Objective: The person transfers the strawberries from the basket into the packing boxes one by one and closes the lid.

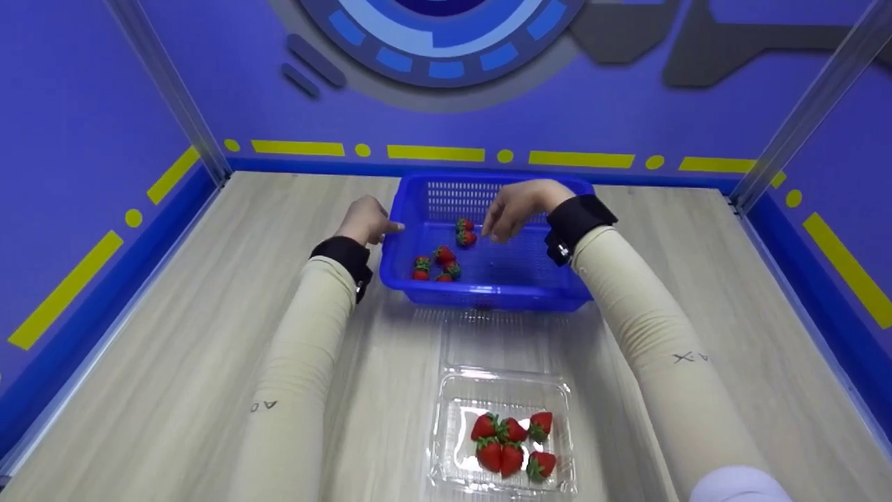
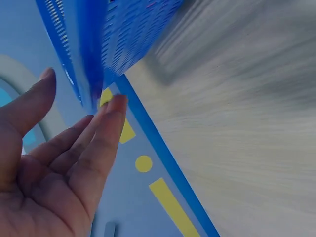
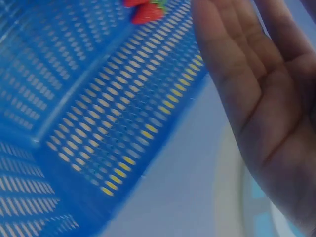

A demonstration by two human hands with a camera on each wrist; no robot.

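Note:
At the left rim of a blue plastic basket (image 1: 488, 297) is my left hand (image 1: 364, 219). In the left wrist view its thumb (image 2: 39, 98) and fairly straight fingers (image 2: 101, 143) stand on either side of the basket's rim. My right hand (image 1: 517, 208) hangs over the basket's interior with its fingers pointing down and nothing in them; the palm shows bare in the right wrist view. Closest to it lie two strawberries (image 1: 466, 238), and several more strawberries (image 1: 444, 255) lie towards the basket's near left corner.
In front of the basket a clear plastic clamshell box (image 1: 440, 432) lies open, several strawberries (image 1: 511, 459) in its near half. Its transparent lid (image 1: 502, 345) extends back towards the basket. Blue walls (image 1: 446, 125) enclose the wooden tabletop (image 1: 279, 230) at the back and sides.

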